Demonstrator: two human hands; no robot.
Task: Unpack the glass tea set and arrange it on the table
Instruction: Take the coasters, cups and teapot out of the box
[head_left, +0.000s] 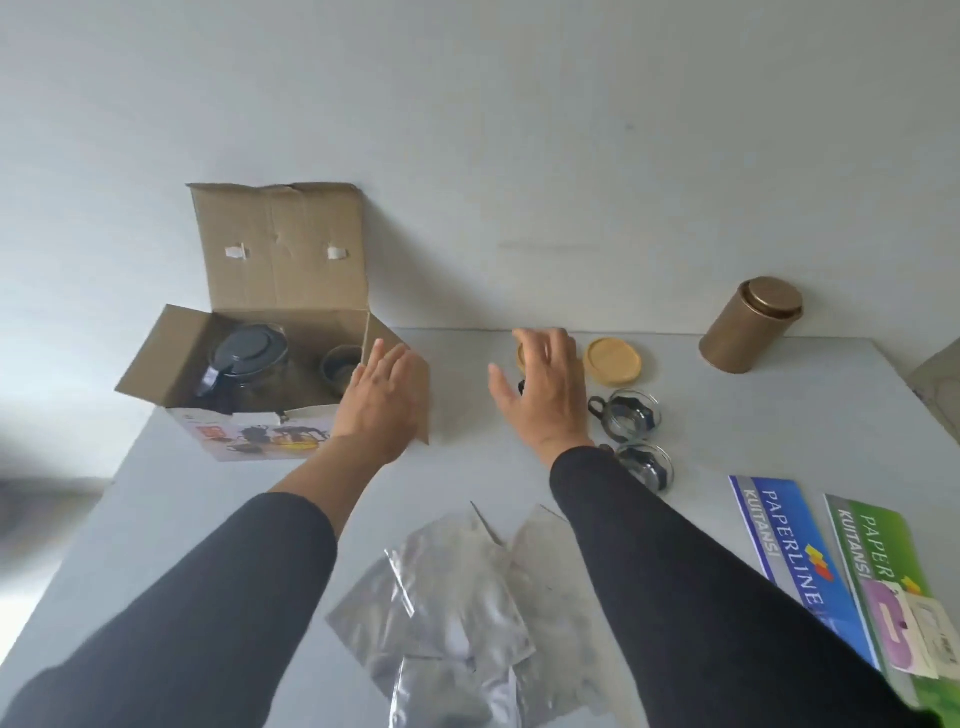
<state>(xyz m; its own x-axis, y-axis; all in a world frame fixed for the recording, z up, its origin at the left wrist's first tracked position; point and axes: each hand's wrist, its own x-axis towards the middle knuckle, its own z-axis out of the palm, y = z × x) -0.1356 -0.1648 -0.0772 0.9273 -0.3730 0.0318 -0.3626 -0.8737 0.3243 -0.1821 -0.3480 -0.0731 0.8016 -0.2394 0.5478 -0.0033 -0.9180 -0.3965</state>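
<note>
An open cardboard box (280, 260) stands at the table's far left. Inside it sit a glass teapot with a dark lid (249, 353) and a glass cup (340, 366). My left hand (382, 400) hovers open over the box's right flap. My right hand (545, 389) hangs open above the table, partly hiding one round wooden coaster (521, 353); a second coaster (612, 361) lies beside it. Two glass cups with black handles (631, 410) (644, 467) stand right of my right wrist. A small dark object shows under my right palm, mostly hidden.
A brown cylindrical tin (750, 325) stands at the far right by the wall. Clear plastic wrappers (457, 587) lie near the front edge between my arms. Blue and green receipt books (789, 551) (883, 561) lie at the right. The table (208, 493) ends at the left.
</note>
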